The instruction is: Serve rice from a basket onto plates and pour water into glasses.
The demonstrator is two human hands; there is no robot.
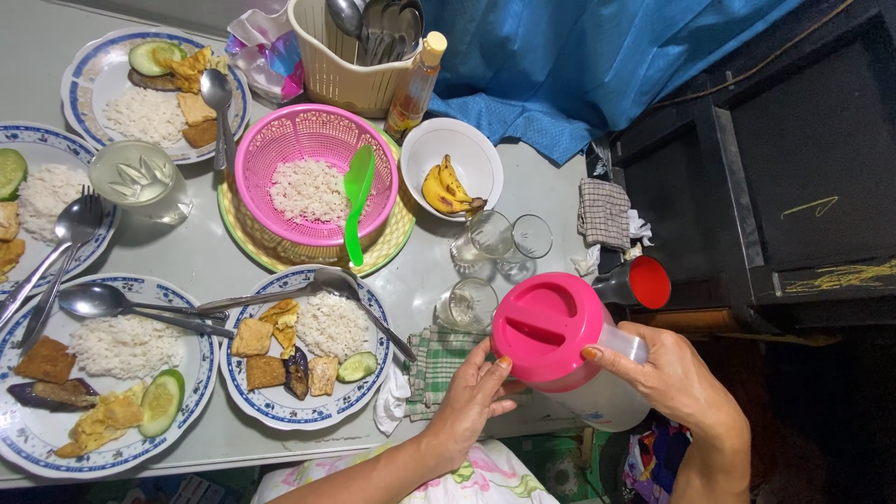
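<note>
The pink lid (546, 329) hides most of the clear jug (611, 397) beneath it, the left edge cuts off two plates (19, 140) of rice, and the spoons in the cream basket (341, 65) run past the top edge

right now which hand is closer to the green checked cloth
Left. The left hand sits right beside the green checked cloth, on the pink-lidded jug's near side. The right hand grips the jug's handle on the far side.
</note>
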